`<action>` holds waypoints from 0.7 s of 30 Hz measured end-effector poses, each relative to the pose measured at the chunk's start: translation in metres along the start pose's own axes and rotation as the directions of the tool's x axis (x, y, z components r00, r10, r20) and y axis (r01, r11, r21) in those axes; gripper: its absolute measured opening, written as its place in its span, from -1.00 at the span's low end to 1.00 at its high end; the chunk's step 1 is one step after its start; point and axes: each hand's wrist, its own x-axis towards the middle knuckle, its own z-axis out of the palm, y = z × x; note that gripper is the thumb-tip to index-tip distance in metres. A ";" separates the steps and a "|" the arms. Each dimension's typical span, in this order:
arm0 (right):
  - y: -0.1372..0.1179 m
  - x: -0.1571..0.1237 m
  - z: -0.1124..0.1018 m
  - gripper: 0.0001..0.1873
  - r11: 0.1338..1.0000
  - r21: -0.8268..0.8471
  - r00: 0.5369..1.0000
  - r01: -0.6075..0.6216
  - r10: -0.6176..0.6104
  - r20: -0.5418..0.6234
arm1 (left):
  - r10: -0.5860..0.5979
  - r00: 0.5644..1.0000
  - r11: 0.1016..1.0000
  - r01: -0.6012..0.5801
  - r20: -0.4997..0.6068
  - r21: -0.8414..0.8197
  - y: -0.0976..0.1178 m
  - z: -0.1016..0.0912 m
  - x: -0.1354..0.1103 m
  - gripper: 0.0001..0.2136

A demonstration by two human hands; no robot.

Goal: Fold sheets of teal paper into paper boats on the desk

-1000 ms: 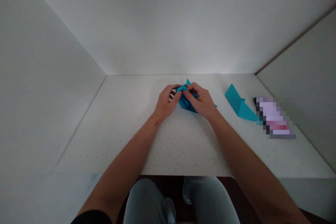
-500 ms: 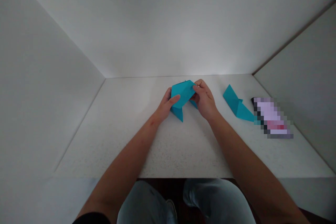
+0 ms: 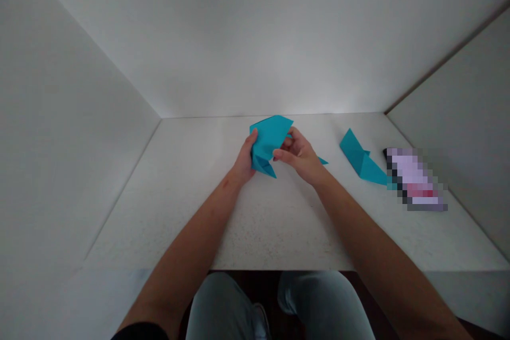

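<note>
While the left hand [image 3: 244,158] clamps its fingers on folded teal origami paper [image 3: 269,137], the right hand [image 3: 300,156] pinches the paper's edge.

This is a small, booth-like work corner, its room type impossible to tell. Plain white panels form a left wall [image 3: 71,117], a back wall [image 3: 255,37] and a right wall [image 3: 450,90] around a speckled white tabletop [image 3: 239,228], with seated knees [image 3: 279,303] beneath its front edge.
</note>
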 end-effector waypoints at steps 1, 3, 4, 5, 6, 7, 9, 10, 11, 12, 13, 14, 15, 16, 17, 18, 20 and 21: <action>0.001 -0.001 0.001 -0.32 0.999 -0.035 0.999 -0.013 0.015 0.049 | -0.006 1.000 1.000 0.006 0.002 -0.028 0.002 0.001 -0.001 -0.27; 0.005 -0.003 0.001 -0.41 0.989 -0.147 0.994 -0.019 0.035 0.105 | -0.019 1.000 0.998 0.019 -0.001 -0.054 0.004 0.002 -0.001 -0.31; 0.007 -0.003 0.000 -0.48 0.976 -0.217 0.992 -0.011 0.038 0.117 | -0.024 1.000 0.998 0.024 -0.006 -0.054 0.004 0.002 0.000 -0.33; 0.009 -0.003 -0.001 -0.52 0.958 -0.286 0.993 0.002 0.032 0.116 | -0.024 1.000 0.999 0.024 -0.013 -0.048 0.004 0.002 0.000 -0.35; 0.010 -0.003 -0.002 -0.53 0.940 -0.341 0.995 0.017 0.017 0.099 | -0.018 1.000 0.999 0.017 -0.022 -0.041 0.003 0.002 0.001 -0.37; 0.012 -0.002 -0.003 -0.53 0.925 -0.378 0.997 0.032 -0.005 0.071 | -0.003 0.999 0.999 0.002 -0.034 -0.034 0.001 0.001 0.002 -0.39; 0.012 -0.001 -0.005 -0.52 0.910 -0.410 0.997 0.065 -0.075 -0.008 | 0.033 0.998 0.999 -0.034 -0.057 -0.018 -0.001 0.000 0.004 -0.42; 0.011 -0.001 -0.006 -0.51 0.903 -0.421 0.992 0.086 -0.116 -0.046 | 0.044 0.997 0.999 -0.044 -0.069 -0.008 -0.002 0.000 0.005 -0.43; 0.010 -0.001 -0.006 -0.51 0.891 -0.441 0.985 0.106 -0.156 -0.078 | 0.046 0.996 0.999 -0.046 -0.080 0.000 -0.003 -0.001 0.006 -0.44; 0.008 -0.001 -0.007 -0.50 0.874 -0.471 0.976 0.122 -0.192 -0.103 | 0.040 0.995 0.999 -0.040 -0.087 0.005 -0.003 -0.002 0.007 -0.44; 0.006 -0.002 -0.008 -0.50 0.853 -0.505 0.967 0.130 -0.221 -0.125 | 0.030 0.996 1.000 -0.030 -0.088 0.005 -0.004 -0.003 0.007 -0.44; 0.005 -0.002 -0.009 -0.51 0.834 -0.537 0.960 0.128 -0.241 -0.145 | 0.019 0.996 1.000 -0.019 -0.085 0.001 -0.005 -0.004 0.008 -0.44; 0.003 -0.004 -0.011 -0.51 0.820 -0.560 0.953 0.121 -0.254 -0.166 | 0.016 0.997 1.000 -0.017 -0.080 -0.002 -0.005 -0.005 0.008 -0.43; 0.001 -0.005 -0.012 -0.51 0.812 -0.572 0.947 0.112 -0.262 -0.187 | 0.023 0.997 1.000 -0.023 -0.074 0.000 -0.005 -0.006 0.008 -0.42; 0.000 -0.006 -0.013 -0.51 0.813 -0.572 0.940 0.106 -0.270 -0.209 | 0.038 0.997 0.999 -0.038 -0.073 0.007 -0.006 -0.007 0.007 -0.40; -0.001 -0.007 -0.013 -0.50 0.821 -0.561 0.935 0.104 -0.274 -0.227 | 0.061 0.995 0.998 -0.060 -0.080 0.016 -0.006 -0.008 0.007 -0.39; -0.003 -0.007 -0.012 -0.49 0.852 -0.513 0.935 0.104 -0.260 -0.242 | 0.110 0.989 0.994 -0.108 -0.096 0.028 -0.005 -0.009 0.006 -0.35; -0.003 -0.007 -0.012 -0.48 0.872 -0.479 0.942 0.100 -0.239 -0.238 | 0.128 0.987 0.992 -0.126 -0.097 0.025 -0.005 -0.010 0.006 -0.33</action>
